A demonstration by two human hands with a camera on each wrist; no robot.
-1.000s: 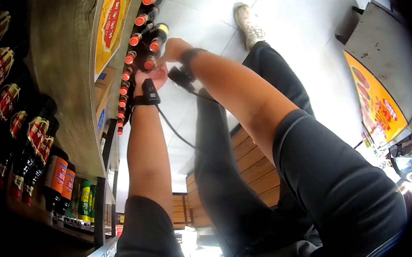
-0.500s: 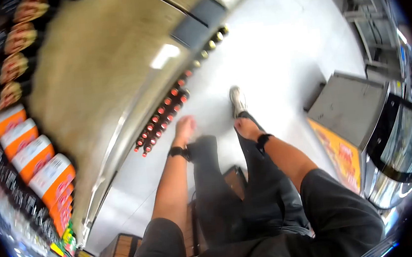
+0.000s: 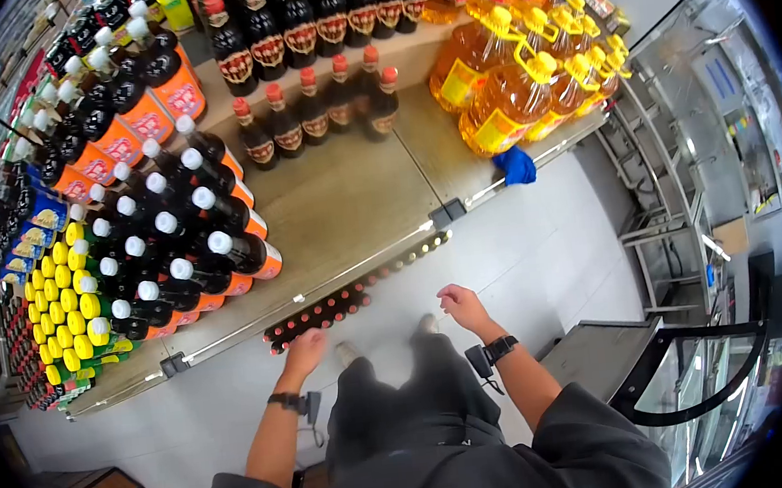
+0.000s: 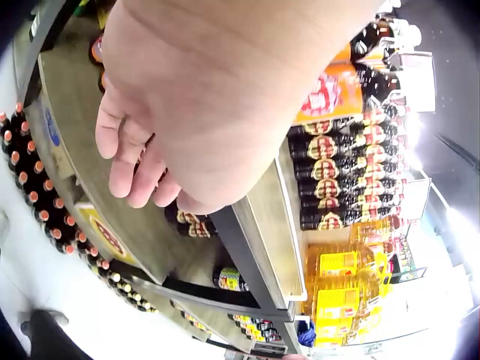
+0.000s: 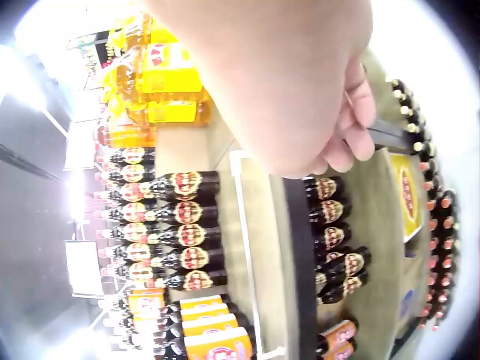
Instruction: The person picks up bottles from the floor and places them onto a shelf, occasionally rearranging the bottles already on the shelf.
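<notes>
From the head view both the left hand point(image 3: 305, 351) and right hand point(image 3: 460, 305) are seen empty with relaxed grip above the floor row of red-capped bottles point(image 3: 322, 313), while in the left wrist view the bottles point(image 4: 34, 187) are shown tightly packed and in the right wrist view the loose fingers point(image 5: 352, 142) hold nothing, so neighbours could be toppled by a careless reach.

Two hands show, a left hand point(image 3: 305, 351) and a right hand point(image 3: 462, 305), each with one black wrist strap. One blue cloth point(image 3: 517, 166) lies at the shelf edge. Eight small dark bottles with red caps point(image 3: 317, 110) stand in two rows of four. The floor row of red-capped bottles point(image 3: 340, 303) is too small to count.
</notes>
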